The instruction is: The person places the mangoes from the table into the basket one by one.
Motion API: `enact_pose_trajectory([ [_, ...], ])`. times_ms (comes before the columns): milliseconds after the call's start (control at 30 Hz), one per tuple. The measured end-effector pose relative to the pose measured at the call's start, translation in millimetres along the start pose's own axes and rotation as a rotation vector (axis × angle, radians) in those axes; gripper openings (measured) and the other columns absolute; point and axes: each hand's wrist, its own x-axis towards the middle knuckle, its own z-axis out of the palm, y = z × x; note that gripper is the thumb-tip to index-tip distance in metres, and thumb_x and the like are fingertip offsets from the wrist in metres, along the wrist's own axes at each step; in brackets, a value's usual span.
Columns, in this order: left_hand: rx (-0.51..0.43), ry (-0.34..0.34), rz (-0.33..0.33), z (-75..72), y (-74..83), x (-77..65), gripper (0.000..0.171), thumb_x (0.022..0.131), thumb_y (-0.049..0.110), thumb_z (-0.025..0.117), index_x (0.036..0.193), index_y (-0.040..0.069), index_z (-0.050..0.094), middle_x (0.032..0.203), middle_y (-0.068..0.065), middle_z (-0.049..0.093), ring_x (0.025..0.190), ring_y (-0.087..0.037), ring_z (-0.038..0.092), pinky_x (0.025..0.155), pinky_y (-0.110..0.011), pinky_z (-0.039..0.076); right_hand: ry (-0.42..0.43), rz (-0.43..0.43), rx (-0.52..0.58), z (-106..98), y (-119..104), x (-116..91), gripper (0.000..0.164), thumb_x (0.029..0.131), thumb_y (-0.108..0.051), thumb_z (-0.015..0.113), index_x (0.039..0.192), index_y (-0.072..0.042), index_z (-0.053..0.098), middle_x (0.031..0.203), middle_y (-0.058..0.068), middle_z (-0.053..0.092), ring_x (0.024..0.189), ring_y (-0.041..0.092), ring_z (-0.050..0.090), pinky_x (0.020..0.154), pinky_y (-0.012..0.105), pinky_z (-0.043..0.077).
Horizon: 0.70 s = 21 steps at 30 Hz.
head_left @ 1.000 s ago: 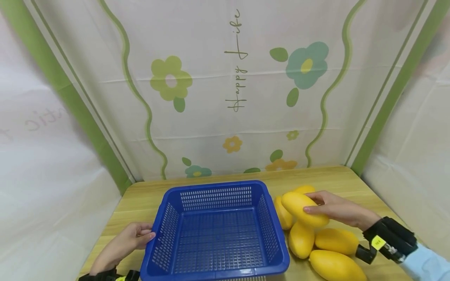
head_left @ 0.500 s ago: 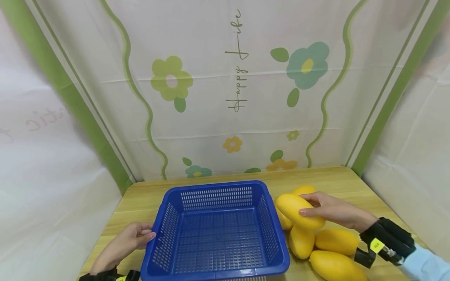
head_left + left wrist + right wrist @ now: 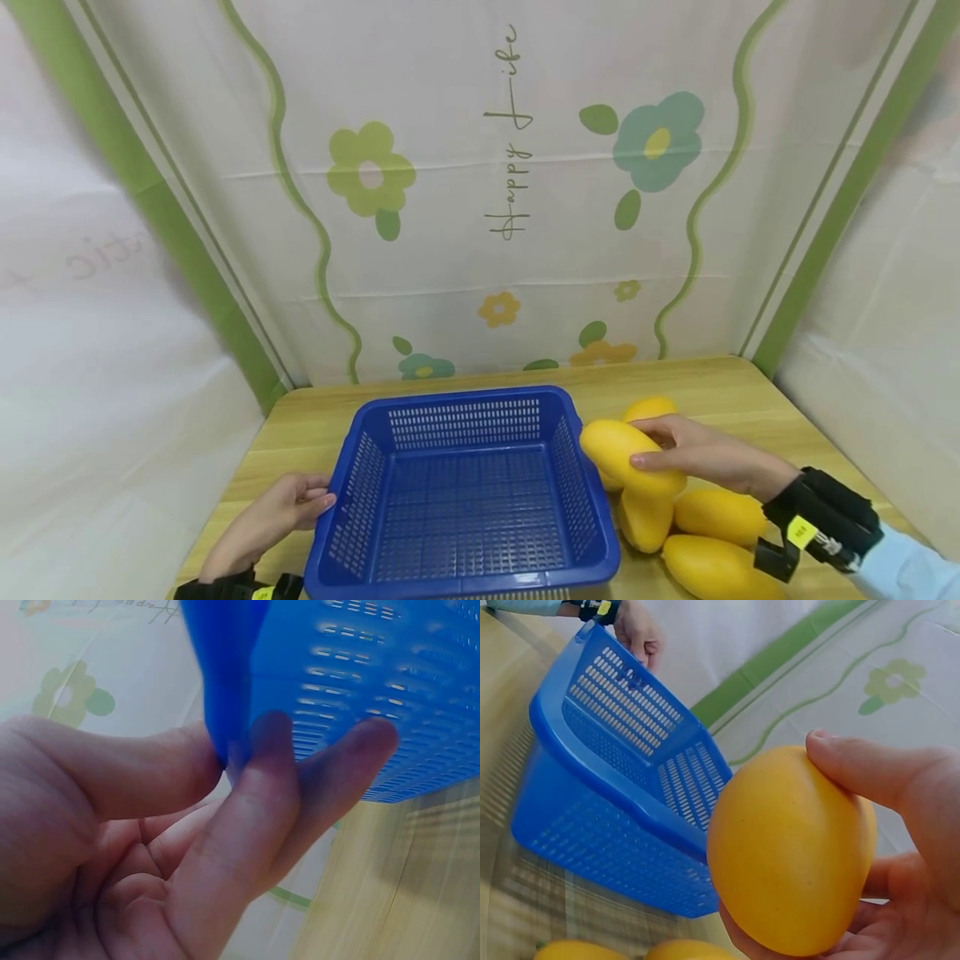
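A blue plastic basket (image 3: 465, 579) with slotted walls stands on the table, with nothing inside it. At its left side my left hand (image 3: 281, 515) pinches the rim between thumb and fingers; in the left wrist view the thumb (image 3: 165, 769) lies on one side of the rim and the fingertips on the other. My right hand (image 3: 693, 454) holds a yellow mango (image 3: 618, 450) beside the basket's right rim, above other mangoes. The right wrist view shows this mango (image 3: 791, 851) between thumb and fingers, overlapping the basket's edge.
Several more mangoes lie right of the basket, among them one at the back (image 3: 649, 407), one in the middle (image 3: 720, 517) and one at the front (image 3: 716, 567). A wooden table (image 3: 315, 417) bears everything. A printed white curtain (image 3: 450, 250) encloses the back and sides.
My right hand has moved left with the mango, up to the basket's right rim. The left hand keeps its pinch on the rim, and the basket has hardly shifted.
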Motion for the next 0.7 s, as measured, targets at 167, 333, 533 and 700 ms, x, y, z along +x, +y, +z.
enact_pose_trajectory([
  [167, -0.01, -0.006, -0.001, 0.0, 0.4, 0.4, 0.053, 0.106, 0.018, 0.048, 0.14, -0.022, 0.037, 0.122, -0.026, 0.067, 0.108, -0.032, 0.07, 0.093, -0.044, 0.06, 0.014, 0.009, -0.026, 6.1, -5.6, 1.1, 0.05, 0.102, -0.023, 0.055, 0.143, 0.005, 0.046, 0.127, 0.017, 0.062, 0.113, 0.025, 0.06, 0.091, 0.026, 0.053],
  [333, -0.003, 0.004, -0.011, 0.4, -0.5, -0.8, 0.054, 0.106, 0.019, 0.049, 0.14, -0.021, 0.037, 0.122, -0.026, 0.067, 0.109, -0.033, 0.07, 0.095, -0.048, 0.058, 0.022, 0.03, -0.049, 13.8, -9.5, 6.8, 0.061, 0.101, -0.027, 0.058, 0.149, 0.006, 0.038, 0.14, 0.021, 0.056, 0.125, 0.031, 0.054, 0.103, 0.04, 0.052],
  [533, 0.016, 0.032, -0.028, 0.5, -1.3, -1.1, 0.056, 0.105, 0.019, 0.051, 0.141, -0.022, 0.036, 0.123, -0.026, 0.067, 0.109, -0.032, 0.07, 0.094, -0.049, 0.058, -0.007, 0.012, -0.047, 18.9, -13.4, 13.9, 0.058, 0.101, -0.027, 0.058, 0.147, 0.004, 0.042, 0.142, 0.02, 0.055, 0.129, 0.034, 0.051, 0.109, 0.058, 0.045],
  [700, 0.013, 0.028, -0.018, -0.7, -1.8, -1.5, 0.053, 0.105, 0.016, 0.05, 0.14, -0.023, 0.037, 0.122, -0.027, 0.067, 0.109, -0.034, 0.07, 0.093, -0.05, 0.058, -0.033, -0.005, -0.052, 21.7, -15.9, 18.9, 0.05, 0.101, -0.026, 0.059, 0.143, 0.0, 0.05, 0.126, 0.011, 0.065, 0.114, 0.025, 0.059, 0.099, 0.035, 0.052],
])
